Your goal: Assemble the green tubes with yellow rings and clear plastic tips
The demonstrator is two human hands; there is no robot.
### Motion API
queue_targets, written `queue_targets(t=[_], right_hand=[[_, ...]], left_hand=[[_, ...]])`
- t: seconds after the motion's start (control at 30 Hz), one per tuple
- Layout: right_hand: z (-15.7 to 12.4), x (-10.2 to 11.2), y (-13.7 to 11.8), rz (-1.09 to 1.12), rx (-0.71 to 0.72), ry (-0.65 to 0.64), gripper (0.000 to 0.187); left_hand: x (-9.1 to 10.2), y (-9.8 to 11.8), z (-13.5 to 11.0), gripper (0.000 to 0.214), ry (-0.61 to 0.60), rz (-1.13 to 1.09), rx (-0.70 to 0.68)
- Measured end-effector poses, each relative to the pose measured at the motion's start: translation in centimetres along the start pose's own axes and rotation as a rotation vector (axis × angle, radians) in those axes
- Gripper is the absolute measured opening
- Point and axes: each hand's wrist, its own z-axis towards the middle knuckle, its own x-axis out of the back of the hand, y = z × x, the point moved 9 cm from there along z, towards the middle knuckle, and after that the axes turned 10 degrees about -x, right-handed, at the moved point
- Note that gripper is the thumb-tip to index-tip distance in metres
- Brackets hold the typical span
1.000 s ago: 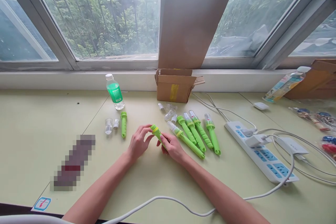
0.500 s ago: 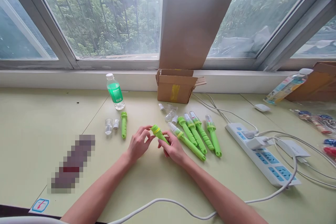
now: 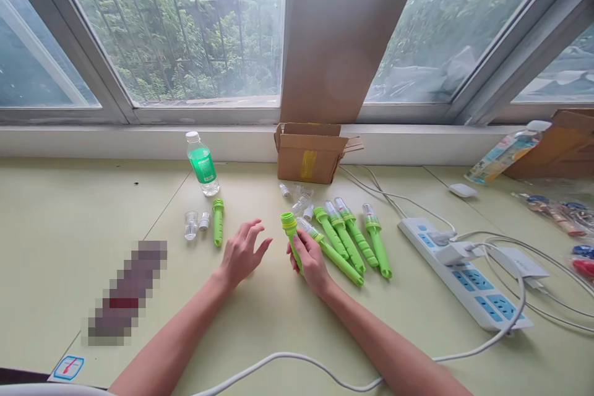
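Note:
My right hand (image 3: pixel 310 260) is wrapped round a green plastic handle (image 3: pixel 290 229), holding it nearly upright with its round open end on top. My left hand (image 3: pixel 242 252) hovers just left of it with fingers spread and nothing in them. Right of my right hand lie several green handles (image 3: pixel 357 239) side by side, most with clear caps on their far ends. Another green handle (image 3: pixel 218 220) lies to the left beside two small clear caps (image 3: pixel 192 223). More loose clear caps (image 3: pixel 299 197) lie in front of a small cardboard box (image 3: pixel 309 154).
A water bottle with a green label (image 3: pixel 202 163) stands at the back left. A white power strip (image 3: pixel 464 275) with plugs and cables lies at the right; a white cable (image 3: pixel 297 359) crosses the near table. A cardboard sheet (image 3: pixel 346 31) leans on the window. Packets lie far right.
My left hand has let go of the handle's end and drawn back, fingers now spread. My right hand has tipped the handle from slanting to nearly upright.

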Motion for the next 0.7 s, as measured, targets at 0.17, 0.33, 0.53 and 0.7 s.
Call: queue_targets(t=[0.17, 0.33, 0.53, 0.7], right_hand=[[-0.1, 0.2, -0.1, 0.02, 0.018, 0.014, 0.029], [-0.1, 0.2, 0.0, 0.033, 0.02, 0.01, 0.028], [0.0, 0.3, 0.2, 0.046, 0.018, 0.009, 0.027], [0.0, 0.2, 0.2, 0.052, 0.017, 0.011, 0.027]], left_hand=[[0.8, -2.4, 0.6, 0.02, -0.105, 0.331, 0.124], [3.0, -6.7, -0.1, 0.025, -0.291, 0.624, 0.377], [3.6, -10.2, -2.4, 0.025, -0.533, 0.688, 0.584], [3.3, -10.9, -3.0, 0.022, -0.57, 0.639, 0.645]])
